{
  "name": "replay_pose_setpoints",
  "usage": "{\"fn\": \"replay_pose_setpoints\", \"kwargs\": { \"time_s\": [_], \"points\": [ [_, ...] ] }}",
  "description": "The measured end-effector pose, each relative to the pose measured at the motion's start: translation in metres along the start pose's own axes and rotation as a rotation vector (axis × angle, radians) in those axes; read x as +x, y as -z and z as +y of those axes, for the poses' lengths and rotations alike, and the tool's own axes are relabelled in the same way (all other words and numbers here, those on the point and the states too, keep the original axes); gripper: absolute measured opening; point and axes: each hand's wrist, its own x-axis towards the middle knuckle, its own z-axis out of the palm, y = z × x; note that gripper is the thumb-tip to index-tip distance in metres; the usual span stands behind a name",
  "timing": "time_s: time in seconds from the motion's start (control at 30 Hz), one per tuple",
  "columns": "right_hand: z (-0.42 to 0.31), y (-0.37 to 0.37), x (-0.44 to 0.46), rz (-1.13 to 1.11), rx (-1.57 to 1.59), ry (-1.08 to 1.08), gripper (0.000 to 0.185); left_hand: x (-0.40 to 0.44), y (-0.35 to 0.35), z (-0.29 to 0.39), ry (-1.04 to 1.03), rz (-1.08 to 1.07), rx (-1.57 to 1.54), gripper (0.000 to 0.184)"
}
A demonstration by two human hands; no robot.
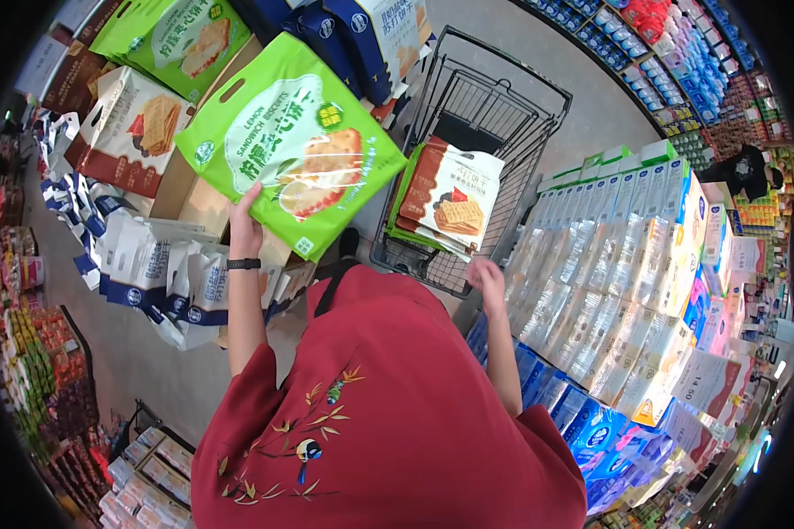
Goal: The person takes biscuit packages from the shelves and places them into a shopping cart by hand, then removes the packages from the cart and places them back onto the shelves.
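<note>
The head-worn view (wide, dark-cornered) looks forward and down from close above a red shirt (pixel 415 414).

A supermarket: a wire shopping cart (pixel 469 130) stands at upper centre, wrapped retail packs (pixel 609 273) are stacked at right near a price sign (pixel 706 381), and rowed goods (pixel 690 55) fill the upper right.

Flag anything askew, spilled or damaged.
Nothing visibly spilled or torn. Untidy: the blue and white bags at frame left lean at uneven angles, unlike the neatly stacked wrapped packs at frame right. Bags in the cart overlap, edges unaligned. The green biscuit bag in the left hand looks intact.
</note>
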Motion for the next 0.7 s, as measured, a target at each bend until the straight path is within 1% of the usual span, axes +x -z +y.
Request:
{"fn": "replay_pose_setpoints", "kwargs": {
  "time_s": [0.1, 0.13, 0.2, 0.27, 0.3, 0.33, 0.4, 0.5, 0.6, 0.63, 0.7],
  "points": [
    [-0.081, -0.030, -0.002, -0.266, 0.208, 0.079, 0.043, -0.045, -0.036, 0.005, 0.145, -0.109, 0.011, 0.046],
    [-0.099, -0.040, -0.004, -0.351, 0.301, 0.097, 0.048, -0.054, -0.044, -0.001, 0.145, -0.135, 0.028, 0.045],
    [-0.123, -0.051, -0.008, -0.583, 0.367, 0.215, 0.061, -0.065, -0.056, -0.013, 0.218, -0.266, 0.024, 0.046],
    [-0.130, -0.055, -0.011, -0.726, 0.489, 0.116, 0.073, -0.079, -0.078, -0.021, 0.234, -0.345, 0.082, 0.046],
    [-0.120, -0.053, -0.012, -0.679, 0.490, 0.093, 0.081, -0.087, -0.094, -0.026, 0.229, -0.386, 0.106, 0.047],
    [-0.122, -0.052, -0.024, -0.532, 0.473, 0.014, 0.088, -0.102, -0.118, -0.024, 0.244, -0.403, 0.138, 0.047],
    [-0.129, -0.043, -0.045, -0.579, 0.550, 0.076, 0.087, -0.105, -0.130, -0.033, 0.376, -0.380, 0.097, 0.046],
    [-0.119, -0.034, -0.055, -0.605, 0.605, 0.099, 0.083, -0.116, -0.143, -0.039, 0.317, -0.364, 0.208, 0.044],
    [-0.098, -0.022, -0.061, -0.563, 0.670, 0.012, 0.079, -0.128, -0.144, -0.054, 0.314, -0.369, 0.150, 0.043],
    [-0.096, -0.018, -0.064, -0.546, 0.689, 0.006, 0.081, -0.131, -0.143, -0.061, 0.291, -0.384, 0.184, 0.046],
    [-0.089, -0.012, -0.072, -0.507, 0.725, -0.020, 0.085, -0.148, -0.140, -0.070, 0.292, -0.390, 0.148, 0.049]
  ]
}}
